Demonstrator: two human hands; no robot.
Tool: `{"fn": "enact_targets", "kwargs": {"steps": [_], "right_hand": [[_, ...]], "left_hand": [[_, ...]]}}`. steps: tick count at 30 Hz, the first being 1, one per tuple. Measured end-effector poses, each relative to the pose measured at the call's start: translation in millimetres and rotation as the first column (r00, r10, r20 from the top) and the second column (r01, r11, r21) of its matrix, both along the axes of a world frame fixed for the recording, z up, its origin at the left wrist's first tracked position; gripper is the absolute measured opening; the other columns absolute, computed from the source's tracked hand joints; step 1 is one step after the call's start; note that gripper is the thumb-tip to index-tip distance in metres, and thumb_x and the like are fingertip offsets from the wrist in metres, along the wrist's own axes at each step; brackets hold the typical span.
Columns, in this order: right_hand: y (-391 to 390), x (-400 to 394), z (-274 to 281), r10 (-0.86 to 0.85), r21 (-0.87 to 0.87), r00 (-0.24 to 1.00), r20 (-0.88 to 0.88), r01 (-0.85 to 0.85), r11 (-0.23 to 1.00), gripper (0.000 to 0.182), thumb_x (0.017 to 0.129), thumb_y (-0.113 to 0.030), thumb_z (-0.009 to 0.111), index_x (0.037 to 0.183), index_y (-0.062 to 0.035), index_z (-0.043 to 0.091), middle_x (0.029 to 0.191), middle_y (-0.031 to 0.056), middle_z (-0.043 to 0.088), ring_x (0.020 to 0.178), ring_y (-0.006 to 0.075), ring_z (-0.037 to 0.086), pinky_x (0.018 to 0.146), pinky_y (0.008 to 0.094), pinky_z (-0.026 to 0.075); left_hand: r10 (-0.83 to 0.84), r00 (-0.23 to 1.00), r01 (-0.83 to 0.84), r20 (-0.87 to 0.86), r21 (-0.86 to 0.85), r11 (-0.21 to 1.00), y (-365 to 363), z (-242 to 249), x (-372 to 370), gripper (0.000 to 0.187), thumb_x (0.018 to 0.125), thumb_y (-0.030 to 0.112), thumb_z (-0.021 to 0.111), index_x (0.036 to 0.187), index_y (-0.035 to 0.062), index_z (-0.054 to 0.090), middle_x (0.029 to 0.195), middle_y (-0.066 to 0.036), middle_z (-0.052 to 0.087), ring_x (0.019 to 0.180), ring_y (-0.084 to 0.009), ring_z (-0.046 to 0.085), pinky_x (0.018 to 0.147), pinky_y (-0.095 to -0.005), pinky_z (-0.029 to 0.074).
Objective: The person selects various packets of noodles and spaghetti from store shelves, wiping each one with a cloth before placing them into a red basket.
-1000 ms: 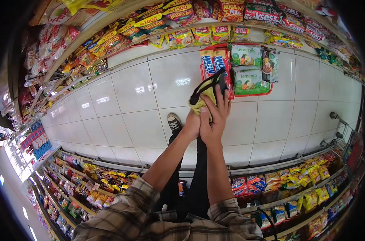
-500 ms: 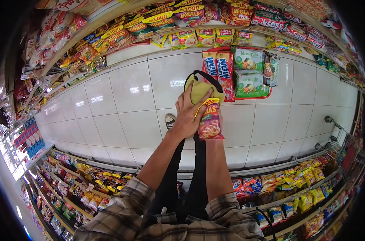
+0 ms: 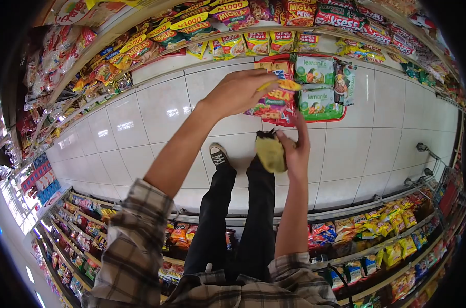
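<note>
- Hands: they are now separated, whereas a moment ago both meet at the cloth; pack and cloth are thus parted, one to each hand.
- Left hand (image 3: pixel 238 92): fingers closed on the top edge of a noodle pack (image 3: pixel 276 105), held over the left part of the tray (image 3: pixel 323 121). The pack is slightly blurred; whether it touches what lies beneath cannot be told.
- Right hand (image 3: pixel 297 156): thumb and fingers pinch the side of the yellow-green cloth (image 3: pixel 270 155), dark edge uppermost, hanging over the person's leg.
- Tray contents: tan-and-red packs (image 3: pixel 279 66) at left, partly hidden by the hand and noodle pack; green packs (image 3: pixel 315 102) at centre; a dark pack (image 3: pixel 344 84) across the right rim.
- Edges: the tray's far side lies close to the stocked shelf (image 3: pixel 282 43); its near rim faces the person.
- Open room: tile floor (image 3: pixel 346 159) extends left, right and nearside of the tray, with a shoe (image 3: pixel 218 155) at lower left and a trolley (image 3: pixel 438 163) at far right.
</note>
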State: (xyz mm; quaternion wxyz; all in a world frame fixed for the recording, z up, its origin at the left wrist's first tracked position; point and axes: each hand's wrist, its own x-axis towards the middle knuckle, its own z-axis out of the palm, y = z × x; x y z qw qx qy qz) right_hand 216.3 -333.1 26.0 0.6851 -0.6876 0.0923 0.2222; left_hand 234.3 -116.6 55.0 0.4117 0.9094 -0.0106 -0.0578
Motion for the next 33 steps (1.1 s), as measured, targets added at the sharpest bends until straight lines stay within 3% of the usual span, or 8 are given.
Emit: {"fn": "enact_targets", "kwargs": {"steps": [4,9,14,17,20,23,27,33], "right_hand": [[13,45,-3,0.129,0.187,0.982,-0.136,-0.103,0.977,0.031,0.083,-0.002,0.07,0.113,0.0022,0.062,0.099,0.0082,0.069,0.088,0.0128,0.065,0.077,0.0262,0.052],[6,57,-18,0.038,0.125,0.982,-0.187,-0.014,0.992,0.029,0.083,-0.003,0.071,0.11,0.0022,0.063,0.1,0.01,0.07,0.085,0.0133,0.066,0.075,0.0262,0.052],[-9,43,-36,0.076,0.073,0.971,-0.226,-0.061,0.995,0.029,0.082,-0.004,0.073,0.108,0.0028,0.063,0.098,0.0097,0.07,0.084,0.0133,0.066,0.074,0.0258,0.051],[-10,37,-37,0.045,0.049,0.96,-0.277,-0.033,0.998,0.03,0.081,-0.007,0.075,0.107,0.0028,0.063,0.098,0.0105,0.07,0.084,0.0134,0.066,0.073,0.0258,0.051],[-18,32,-40,0.052,0.048,0.948,-0.313,-0.039,0.998,0.03,0.081,-0.007,0.076,0.105,0.0028,0.063,0.098,0.0109,0.07,0.084,0.0134,0.066,0.072,0.026,0.052],[-22,29,-37,0.039,0.04,0.946,-0.321,-0.027,0.999,0.03,0.081,-0.007,0.076,0.106,0.0026,0.063,0.098,0.0112,0.07,0.084,0.0135,0.066,0.072,0.0261,0.052],[-25,27,-42,0.016,0.037,0.953,-0.303,-0.005,0.999,0.031,0.081,-0.007,0.076,0.107,0.0023,0.062,0.099,0.0107,0.07,0.084,0.0134,0.066,0.073,0.0263,0.052],[-16,37,-38,-0.005,0.069,0.968,-0.25,0.022,0.997,0.032,0.081,-0.007,0.075,0.108,0.0015,0.062,0.098,0.0085,0.069,0.084,0.0122,0.065,0.074,0.0255,0.05]], "left_hand": [[-0.275,0.961,0.275,-0.018,-0.003,0.961,-10,4,36,0.031,0.096,0.03,0.053,0.113,0.0063,0.062,0.106,-0.013,0.062,0.101,-0.032,0.059,0.086,-0.041,0.048],[-0.101,0.968,-0.07,0.229,0.636,0.769,34,-23,114,0.035,0.086,0.042,0.062,0.1,0.0094,0.065,0.095,-0.01,0.066,0.092,-0.0277,0.064,0.077,-0.0401,0.052],[-0.023,0.947,0.237,-0.321,0.647,0.725,75,-54,194,0.023,0.095,0.013,0.047,0.097,-0.0013,0.064,0.101,-0.02,0.065,0.096,-0.0306,0.063,0.085,-0.0434,0.05],[-0.045,0.991,0.117,-0.124,0.67,0.733,90,-112,213,0.028,0.098,0.013,0.04,0.089,-0.0006,0.063,0.096,-0.017,0.066,0.091,-0.0307,0.064,0.085,-0.0422,0.05],[-0.233,0.777,0.581,-0.585,0.808,-0.094,77,-98,225,0.025,0.099,0.014,0.038,0.099,0.0002,0.059,0.111,-0.016,0.061,0.106,-0.0286,0.058,0.092,-0.0403,0.046],[0.048,0.436,0.511,-0.899,0.203,-0.835,64,-69,233,0.026,0.1,0.014,0.035,0.109,0.0011,0.056,0.126,-0.016,0.055,0.12,-0.0266,0.051,0.099,-0.0385,0.042],[0.033,0.826,0.539,-0.563,0.805,0.249,61,-37,229,0.033,0.095,0.019,0.045,0.123,0.0037,0.052,0.14,-0.014,0.044,0.127,-0.0281,0.044,0.104,-0.0384,0.038],[0.097,0.966,0.11,-0.238,0.723,0.682,78,-18,209,0.034,0.093,0.022,0.048,0.122,0.0051,0.053,0.136,-0.014,0.046,0.124,-0.0275,0.046,0.102,-0.0385,0.039]]}}
